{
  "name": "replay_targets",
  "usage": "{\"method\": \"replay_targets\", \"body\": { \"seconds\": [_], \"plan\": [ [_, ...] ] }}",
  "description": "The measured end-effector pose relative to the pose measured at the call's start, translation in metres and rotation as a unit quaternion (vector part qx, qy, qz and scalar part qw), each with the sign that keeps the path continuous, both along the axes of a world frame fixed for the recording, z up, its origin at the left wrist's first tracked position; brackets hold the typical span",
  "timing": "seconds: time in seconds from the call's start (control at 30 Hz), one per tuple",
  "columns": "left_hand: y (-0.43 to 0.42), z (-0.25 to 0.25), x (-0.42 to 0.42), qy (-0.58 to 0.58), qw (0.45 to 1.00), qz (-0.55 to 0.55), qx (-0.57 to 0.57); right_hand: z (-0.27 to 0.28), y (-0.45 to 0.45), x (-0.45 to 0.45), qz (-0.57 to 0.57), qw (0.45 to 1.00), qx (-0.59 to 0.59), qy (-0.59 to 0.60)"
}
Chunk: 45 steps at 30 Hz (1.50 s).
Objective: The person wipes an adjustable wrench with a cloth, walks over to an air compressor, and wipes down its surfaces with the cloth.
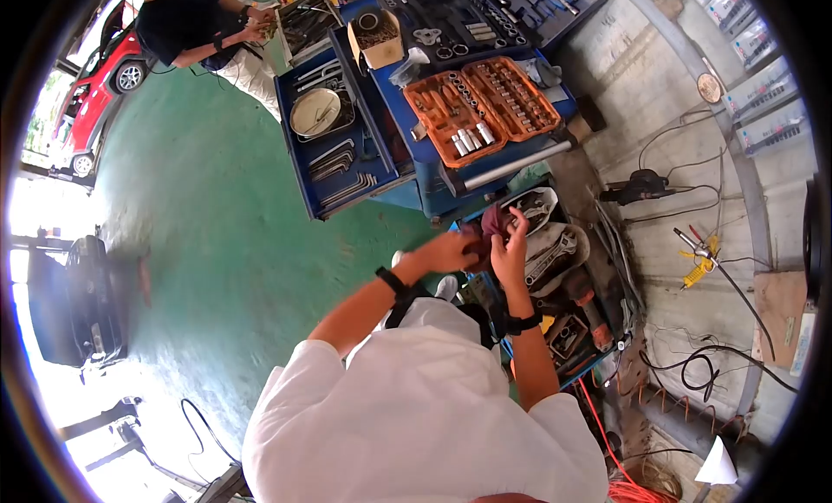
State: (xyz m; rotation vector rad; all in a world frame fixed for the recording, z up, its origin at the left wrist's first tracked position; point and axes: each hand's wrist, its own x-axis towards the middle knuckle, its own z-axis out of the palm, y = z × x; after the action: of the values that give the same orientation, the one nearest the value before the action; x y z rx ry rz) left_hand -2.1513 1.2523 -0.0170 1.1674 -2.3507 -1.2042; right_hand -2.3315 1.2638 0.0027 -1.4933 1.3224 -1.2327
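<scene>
A dark red cloth (494, 224) is bunched between my two hands, over the near edge of a tray of tools (594, 351). My left hand (449, 252) has its fingers closed on the cloth's left side. On the other side, my right hand (511, 247) grips the cloth with bent fingers. Whether anything is wrapped inside the cloth is hidden. Just right of my right hand lie wrenches (552, 253) in a light container, with a white container of tools (539, 207) above them.
A blue tool cart (429, 187) ahead holds an open orange socket case (446, 161) and an open drawer (314, 210). Another person (186, 26) stands at the upper left, hands over a tool tray. Cables (711, 356) hang along the right wall.
</scene>
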Motion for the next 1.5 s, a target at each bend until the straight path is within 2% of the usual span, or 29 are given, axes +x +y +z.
{"method": "replay_targets", "body": {
  "seconds": [0.03,0.07,0.1,0.13,0.2,0.27,0.33,0.4,0.47,0.5,0.53,0.57,0.6,0.67,0.73,0.77,0.8,0.83,0.87,0.93,1.0,1.07,1.17,1.23,1.27,1.33,1.5],
  "plan": [
    [0.008,0.000,0.000,0.002,1.000,-0.003,0.003,-0.007,0.000,-0.003,-0.016,0.999,0.000,0.036],
    [0.013,0.000,0.001,0.055,0.991,0.043,0.115,-0.013,0.000,-0.006,-0.032,0.997,0.001,0.074],
    [0.014,0.000,0.001,0.106,0.964,0.088,0.227,-0.011,-0.002,-0.001,-0.064,0.995,-0.030,0.064],
    [0.015,0.000,0.002,0.111,0.962,0.085,0.234,-0.006,-0.005,0.004,-0.065,0.995,-0.024,0.071],
    [0.008,0.001,0.009,0.210,0.849,0.199,0.441,0.008,-0.023,0.020,-0.098,0.989,-0.032,0.105],
    [-0.013,-0.009,0.028,0.199,0.831,0.183,0.486,0.008,-0.045,0.039,-0.085,0.983,-0.086,0.136],
    [-0.028,-0.042,0.046,0.261,0.734,0.268,0.567,0.005,-0.061,0.061,-0.057,0.976,-0.105,0.183],
    [-0.030,-0.093,0.057,0.311,0.819,0.218,0.431,-0.013,-0.069,0.078,-0.031,0.954,-0.130,0.269],
    [-0.037,-0.108,0.059,0.528,0.662,0.305,0.436,-0.017,-0.074,0.087,-0.031,0.927,-0.121,0.354],
    [-0.042,-0.087,0.062,0.536,0.641,0.298,0.461,-0.017,-0.075,0.091,-0.024,0.924,-0.118,0.362],
    [-0.046,-0.087,0.057,0.544,0.634,0.299,0.462,-0.015,-0.078,0.094,-0.049,0.901,-0.096,0.421],
    [-0.048,-0.086,0.048,0.532,0.685,0.289,0.406,-0.012,-0.079,0.096,-0.074,0.872,-0.071,0.478],
    [-0.049,-0.086,0.041,0.515,0.733,0.277,0.348,-0.010,-0.082,0.096,-0.069,0.868,-0.070,0.486],
    [-0.050,-0.062,0.042,0.535,0.706,0.277,0.373,-0.002,-0.092,0.096,-0.027,0.855,0.007,0.517],
    [-0.059,-0.052,0.046,0.556,0.645,0.291,0.437,0.007,-0.103,0.103,-0.015,0.857,0.039,0.514],
    [-0.064,-0.062,0.042,0.577,0.594,0.310,0.467,0.012,-0.105,0.107,-0.010,0.851,0.063,0.522],
    [-0.065,-0.061,0.041,0.581,0.590,0.309,0.468,0.014,-0.107,0.110,-0.007,0.844,0.088,0.529],
    [-0.067,-0.061,0.041,0.607,0.569,0.282,0.478,0.002,-0.104,0.110,-0.026,0.856,0.040,0.516],
    [-0.066,-0.060,0.040,0.632,0.546,0.255,0.487,-0.003,-0.100,0.110,-0.025,0.853,0.040,0.521],
    [-0.060,-0.072,0.036,0.614,0.543,0.260,0.510,-0.007,-0.092,0.111,-0.025,0.860,-0.019,0.510],
    [-0.058,-0.076,0.037,0.567,0.522,0.255,0.584,-0.004,-0.083,0.111,-0.024,0.859,-0.018,0.512],
    [-0.059,-0.071,0.041,0.545,0.533,0.253,0.596,0.003,-0.075,0.113,-0.026,0.849,-0.082,0.521],
    [-0.069,-0.067,0.046,0.486,0.557,0.252,0.625,0.024,-0.062,0.124,-0.012,0.816,-0.061,0.574],
    [-0.076,-0.071,0.038,0.571,0.529,0.299,0.552,0.029,-0.061,0.128,0.000,0.785,-0.041,0.619],
    [-0.079,-0.074,0.036,0.573,0.528,0.296,0.553,0.032,-0.064,0.130,0.000,0.783,-0.041,0.621],
    [-0.080,-0.075,0.034,0.616,0.467,0.305,0.556,0.035,-0.069,0.137,0.018,0.772,-0.015,0.636],
    [-0.086,-0.066,0.033,0.646,0.428,0.287,0.562,0.017,-0.077,0.149,-0.022,0.762,0.030,0.647]
  ]
}}
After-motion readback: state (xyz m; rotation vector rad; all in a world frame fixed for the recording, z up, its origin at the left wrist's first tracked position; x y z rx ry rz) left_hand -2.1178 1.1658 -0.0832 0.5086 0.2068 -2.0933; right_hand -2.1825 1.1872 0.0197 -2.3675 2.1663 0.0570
